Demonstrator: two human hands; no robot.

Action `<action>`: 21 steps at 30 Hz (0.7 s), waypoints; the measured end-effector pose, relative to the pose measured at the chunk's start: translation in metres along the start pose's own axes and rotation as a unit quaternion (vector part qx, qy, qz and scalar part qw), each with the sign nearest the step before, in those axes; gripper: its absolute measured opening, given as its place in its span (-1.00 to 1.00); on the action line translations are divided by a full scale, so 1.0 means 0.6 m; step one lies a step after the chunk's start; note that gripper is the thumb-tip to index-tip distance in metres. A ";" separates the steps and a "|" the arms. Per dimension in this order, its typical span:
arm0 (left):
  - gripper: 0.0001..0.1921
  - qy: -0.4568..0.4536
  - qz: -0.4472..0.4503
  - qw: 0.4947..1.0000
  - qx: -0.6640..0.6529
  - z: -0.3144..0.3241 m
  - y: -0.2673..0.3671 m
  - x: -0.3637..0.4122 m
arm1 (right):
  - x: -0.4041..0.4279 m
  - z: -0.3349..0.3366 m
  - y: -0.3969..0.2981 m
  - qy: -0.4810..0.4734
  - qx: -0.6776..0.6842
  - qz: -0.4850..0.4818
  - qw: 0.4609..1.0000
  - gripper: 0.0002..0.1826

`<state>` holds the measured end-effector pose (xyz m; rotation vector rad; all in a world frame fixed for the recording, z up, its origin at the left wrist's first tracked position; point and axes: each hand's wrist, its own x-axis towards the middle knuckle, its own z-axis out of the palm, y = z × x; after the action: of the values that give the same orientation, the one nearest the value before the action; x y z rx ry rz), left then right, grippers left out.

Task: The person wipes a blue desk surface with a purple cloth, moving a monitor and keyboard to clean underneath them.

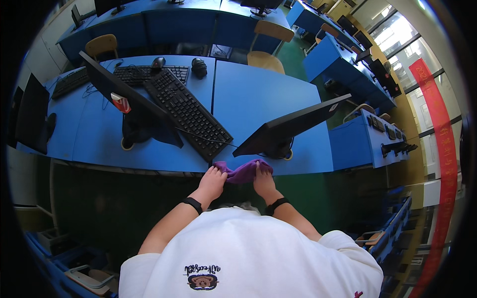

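Note:
A purple cloth (240,173) is stretched between my two hands at the near edge of the blue desk (264,85). My left hand (213,182) grips its left end, and my right hand (264,182) holds the right end with fingers over it. The cloth sags a little in the middle. Just beyond my left hand lies the near end of a black keyboard (190,113), set slantwise. Past my right hand stands a black monitor (290,124) on its base. A thin black cable (203,137) runs over the keyboard towards that monitor.
Another monitor (130,100), bearing a red and white sticker, stands left of the slanted keyboard. Behind are a second keyboard (130,74), a mouse (158,62) and a bundled black cable or mouse (199,68). A wooden chair (265,61) stands beyond the desk.

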<state>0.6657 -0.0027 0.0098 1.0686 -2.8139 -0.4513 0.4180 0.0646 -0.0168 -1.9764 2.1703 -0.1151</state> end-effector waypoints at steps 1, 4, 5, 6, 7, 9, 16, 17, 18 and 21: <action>-0.70 -0.003 0.003 1.000 0.002 0.000 0.003 0.006 | 0.007 -0.001 0.011 0.001 0.005 -0.025 1.000 -0.26; -0.68 -0.046 -0.026 0.999 -0.011 -0.004 0.006 0.014 | 0.023 -0.016 0.014 -0.024 0.018 -0.062 0.998 -0.26; -0.68 -0.048 -0.024 0.999 -0.013 -0.009 0.003 0.022 | 0.040 -0.025 0.013 -0.037 0.023 -0.077 0.996 -0.26; -0.67 -0.065 -0.028 0.997 -0.011 -0.012 0.005 0.025 | 0.049 -0.024 0.018 -0.041 0.023 -0.070 0.996 -0.26; -0.66 -0.083 -0.032 0.996 -0.009 -0.014 0.009 0.026 | 0.058 -0.022 0.021 -0.019 0.017 -0.105 0.994 -0.28; -0.65 -0.079 -0.023 0.997 -0.012 -0.015 0.011 0.031 | 0.084 -0.010 0.027 0.023 -0.001 -0.142 0.990 -0.40; -0.65 -0.032 -0.011 0.999 0.018 0.000 0.008 0.025 | 0.107 -0.018 0.004 -0.029 0.032 -0.047 0.998 -0.45; -0.67 -0.038 -0.016 0.999 0.002 -0.002 0.007 0.027 | 0.094 -0.022 0.007 -0.026 0.034 -0.041 0.998 -0.45; -0.69 -0.043 -0.022 0.999 -0.015 -0.005 0.007 0.028 | 0.072 -0.025 0.008 0.007 0.061 -0.038 0.997 -0.42; -0.71 -0.010 -0.012 1.000 -0.020 -0.003 0.004 0.025 | 0.024 -0.026 0.021 0.044 0.080 -0.014 0.996 -0.37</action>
<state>0.6532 -0.0112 0.0122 1.0970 -2.7993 -0.5210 0.4013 0.0506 -0.0056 -1.9463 2.1118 -0.3750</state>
